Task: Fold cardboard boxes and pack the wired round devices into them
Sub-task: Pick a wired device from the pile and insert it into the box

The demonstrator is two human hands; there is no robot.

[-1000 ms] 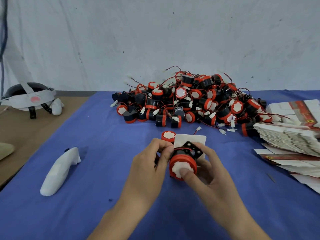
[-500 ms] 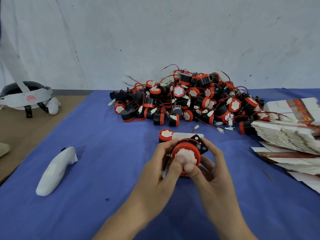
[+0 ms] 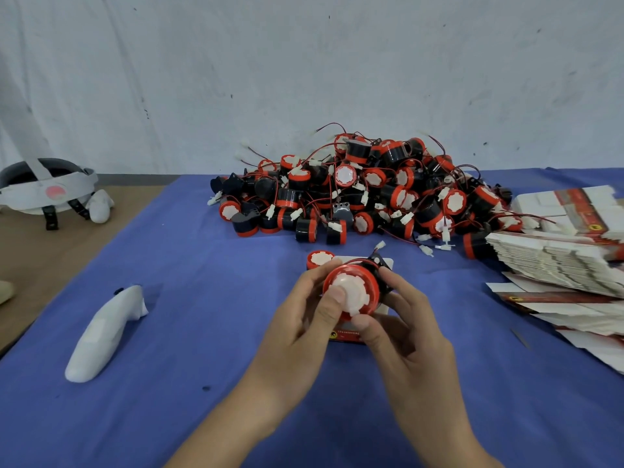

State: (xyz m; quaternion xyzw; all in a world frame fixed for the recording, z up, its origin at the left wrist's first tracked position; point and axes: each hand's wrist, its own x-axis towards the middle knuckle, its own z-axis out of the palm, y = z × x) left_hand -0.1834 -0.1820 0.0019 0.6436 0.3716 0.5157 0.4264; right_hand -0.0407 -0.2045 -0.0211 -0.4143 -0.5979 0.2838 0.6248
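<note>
Both hands hold one round device [image 3: 354,292], red rim and white face turned towards me, its red wire looping behind. My left hand [image 3: 304,319] grips its left side with the thumb on the white face. My right hand [image 3: 405,325] grips its right side and lower edge. Under the device lies a small white and red cardboard box [image 3: 347,336], mostly hidden by the hands. Another round device [image 3: 319,259] stands on the blue cloth just behind. A big heap of wired round devices [image 3: 364,194] fills the far middle of the table.
Stacks of flat white and red box blanks [image 3: 553,261] lie at the right edge. A white handheld controller [image 3: 104,332] lies on the blue cloth [image 3: 189,298] at the left. A headset [image 3: 47,190] rests on the bare brown surface at far left. A pale wall stands behind.
The device has been turned so that its white face points at me, and it has risen a little in my hands. My left thumb now lies on its face.
</note>
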